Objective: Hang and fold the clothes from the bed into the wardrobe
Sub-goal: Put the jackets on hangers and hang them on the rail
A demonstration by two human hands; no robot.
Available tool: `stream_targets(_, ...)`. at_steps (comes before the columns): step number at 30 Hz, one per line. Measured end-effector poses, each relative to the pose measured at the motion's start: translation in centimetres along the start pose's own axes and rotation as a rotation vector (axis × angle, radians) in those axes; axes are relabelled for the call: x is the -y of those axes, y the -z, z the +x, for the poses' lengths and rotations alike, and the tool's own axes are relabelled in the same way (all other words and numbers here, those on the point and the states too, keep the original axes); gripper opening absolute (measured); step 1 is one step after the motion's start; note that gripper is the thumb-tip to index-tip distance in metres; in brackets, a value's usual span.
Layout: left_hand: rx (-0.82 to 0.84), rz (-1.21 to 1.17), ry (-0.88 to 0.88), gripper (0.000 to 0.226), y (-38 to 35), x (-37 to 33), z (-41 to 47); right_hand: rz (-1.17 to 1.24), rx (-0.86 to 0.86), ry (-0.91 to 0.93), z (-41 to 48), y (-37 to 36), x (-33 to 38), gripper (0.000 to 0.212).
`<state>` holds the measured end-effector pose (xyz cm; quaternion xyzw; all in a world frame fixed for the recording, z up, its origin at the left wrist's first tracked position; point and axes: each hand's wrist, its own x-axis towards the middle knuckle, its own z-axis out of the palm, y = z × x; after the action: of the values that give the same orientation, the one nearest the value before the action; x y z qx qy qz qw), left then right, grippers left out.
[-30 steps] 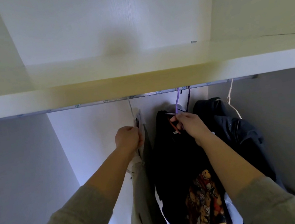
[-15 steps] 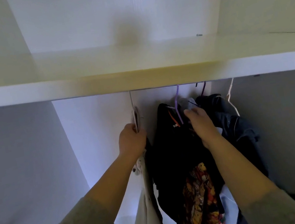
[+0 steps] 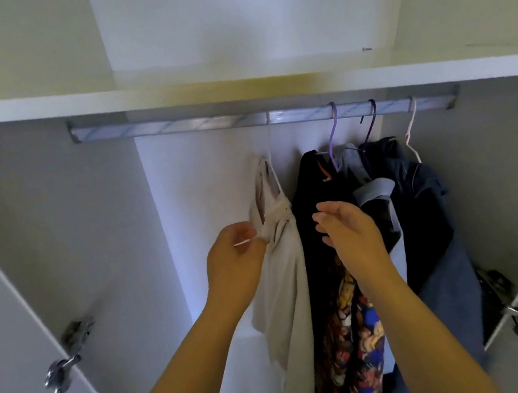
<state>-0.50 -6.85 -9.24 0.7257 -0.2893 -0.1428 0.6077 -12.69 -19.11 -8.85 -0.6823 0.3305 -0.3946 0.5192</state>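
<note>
A beige garment point(image 3: 283, 261) hangs from the wardrobe rail point(image 3: 186, 126) on a thin white hanger. My left hand point(image 3: 234, 263) pinches its left edge, where the white hanger tip sticks out. To its right hangs a black garment point(image 3: 306, 195) on a purple hanger point(image 3: 333, 134). My right hand point(image 3: 350, 232) hovers in front of it with fingers loosely apart, holding nothing. A colourful print garment point(image 3: 354, 335) shows below my right wrist. The bed is out of view.
Further right hang a grey-blue shirt point(image 3: 374, 191) on a second purple hanger point(image 3: 371, 124) and a dark blue jacket point(image 3: 424, 201) by a white hanger point(image 3: 411, 134). A white shelf point(image 3: 27, 109) runs above the rail. Door hinges point(image 3: 70, 351) point(image 3: 512, 307) flank the opening.
Both hands have come down from the hanger hooks to chest height of the garments. My right hand has let go of the purple hanger. The view has tilted down, showing the rail.
</note>
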Motion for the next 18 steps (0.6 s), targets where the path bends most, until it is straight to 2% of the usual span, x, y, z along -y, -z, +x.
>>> stream_targets(9,-0.162,-0.104,0.15,0.022,7.6,4.2,-10.5,0.091,0.313,-0.167,-9.8,-4.4,0.4,0.019)
stream_targets(18,-0.484,-0.06,0.286,0.021,12.0,6.0,-17.1,0.06,0.725,-0.219,-13.3,-9.2,0.0,0.018)
